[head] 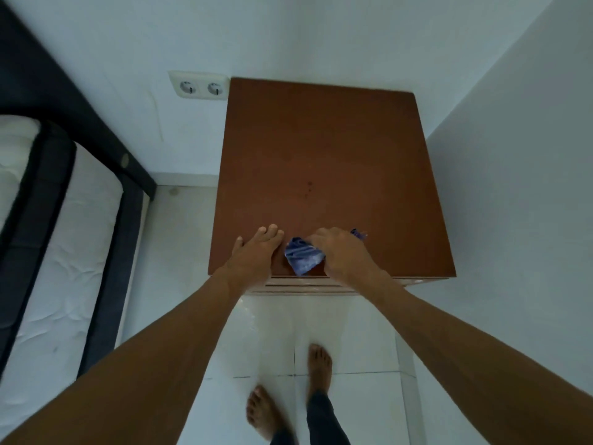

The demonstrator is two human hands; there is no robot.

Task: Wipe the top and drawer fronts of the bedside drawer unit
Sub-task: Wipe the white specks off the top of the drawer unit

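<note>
Home bedroom: mattress (57, 252) in dark bed frame (29, 194), bedside drawer unit (321, 155), tiled floor (276, 335).

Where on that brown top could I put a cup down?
The top is bare from the back wall to its middle, and at the front right corner beside the side wall. The front edge is crowded: the left hand rests flat there, and the right hand grips a blue cloth.
</note>
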